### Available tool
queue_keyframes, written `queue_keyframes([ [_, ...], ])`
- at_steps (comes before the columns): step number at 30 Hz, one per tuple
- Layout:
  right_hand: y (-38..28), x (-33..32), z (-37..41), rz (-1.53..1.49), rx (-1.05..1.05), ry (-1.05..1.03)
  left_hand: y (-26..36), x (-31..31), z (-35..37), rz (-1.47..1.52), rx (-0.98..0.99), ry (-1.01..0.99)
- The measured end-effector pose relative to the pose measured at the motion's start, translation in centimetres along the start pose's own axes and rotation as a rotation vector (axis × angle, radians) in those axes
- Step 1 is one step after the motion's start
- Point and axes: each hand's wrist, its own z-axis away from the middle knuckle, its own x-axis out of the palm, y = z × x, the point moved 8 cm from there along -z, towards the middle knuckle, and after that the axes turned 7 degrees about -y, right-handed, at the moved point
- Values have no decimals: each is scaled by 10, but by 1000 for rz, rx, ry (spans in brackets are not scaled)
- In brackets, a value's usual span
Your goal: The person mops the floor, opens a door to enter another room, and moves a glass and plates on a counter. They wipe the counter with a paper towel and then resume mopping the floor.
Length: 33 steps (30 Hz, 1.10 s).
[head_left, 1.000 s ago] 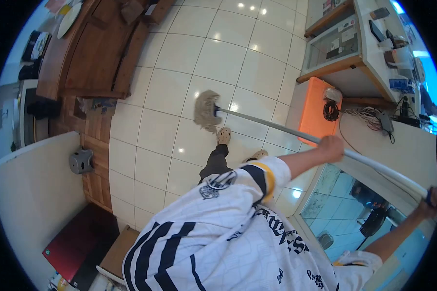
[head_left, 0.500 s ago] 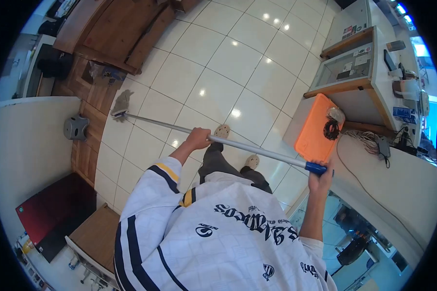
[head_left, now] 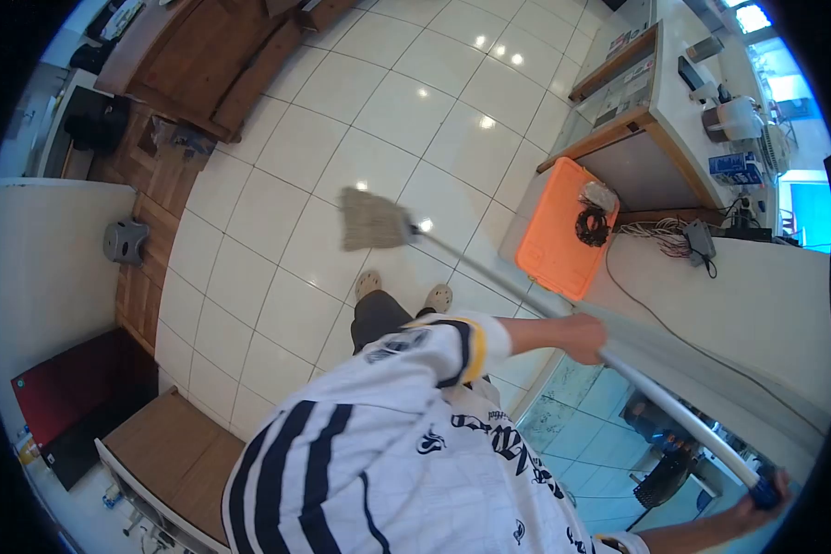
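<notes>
A long-handled mop (head_left: pixel 503 270) slants across the head view. Its grey-beige string head (head_left: pixel 374 220) is over the white tiles, just ahead of my shoes (head_left: pixel 367 284), and looks slightly blurred. My left hand (head_left: pixel 582 339) is wrapped around the middle of the silver handle. At the handle's blue end, low on the right, my right hand (head_left: pixel 757 510) is closed around the grip. My left arm crosses in front of my white striped shirt (head_left: pixel 360 462).
An orange-lidded bin (head_left: pixel 545 242) with a dark cable coil stands right, beside a counter (head_left: pixel 683 148). Wooden furniture (head_left: pixel 203 69) is at upper left. A grey stool (head_left: pixel 126 242) sits on wood flooring, near a dark red panel (head_left: pixel 83 397). Cords (head_left: pixel 660 235) lie at right.
The mop head has swung from the far left toward the right, in front of my feet. Both hands have moved right and down with the handle, still gripping it.
</notes>
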Motion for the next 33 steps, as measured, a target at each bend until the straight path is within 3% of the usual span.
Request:
queue_keyframes([
  [2, -54, -26, -39, -168, 33, -255, 20, -10, -43, 58, -70, -67],
  [5, -73, 53, -49, 574, -435, 172, 12, -7, -92, 87, -57, 151],
  [8, -49, 121, -86, 904, -523, 292, -4, -22, -89, 26, -191, 271],
  [11, -31, 89, -150, 815, -395, 64, -15, -56, -34, 44, -282, 321],
  [12, -4, 70, -171, 477, -240, -31, -24, -62, -10, 50, -313, 317],
  [13, 31, 78, -183, 148, -66, -132, -35, -64, 18, 65, -349, 314],
  [17, 165, 148, -118, 207, -128, 159, -112, -46, 163, -27, -476, 356],
  [19, 241, 251, -44, 81, -34, 70, -160, -46, 280, -138, -626, 474],
  [21, 336, 351, 29, -436, 306, -58, -228, -33, 424, -188, -846, 743],
  [22, 324, 434, 94, 238, 51, -137, -245, -33, 511, -177, -976, 911],
  [23, 355, 489, 145, -33, 242, -333, -250, -28, 596, -127, -1092, 882],
  [24, 384, 543, 201, -258, 477, -484, -217, -23, 668, -184, -1199, 1031],
  [25, 405, 574, 254, -96, 494, -607, -198, -24, 728, -157, -1486, 739],
  [26, 417, 604, 307, -359, 652, -680, -182, -23, 776, -141, -1633, 611],
  [27, 416, 627, 355, -435, 783, -710, -180, -7, 825, -96, -1765, 616],
  [28, 408, 648, 395, -545, 896, -740, -163, -2, 852, -118, -1928, 502],
  [29, 399, 659, 423, -538, 1022, -718, -158, 3, 869, -126, -1965, 542],
  [32, 414, 647, 419, -346, 941, -815, -163, 30, 870, -189, -2009, 584],
  [33, 427, 630, 392, -243, 862, -864, -173, 26, 841, -230, -1847, 604],
])
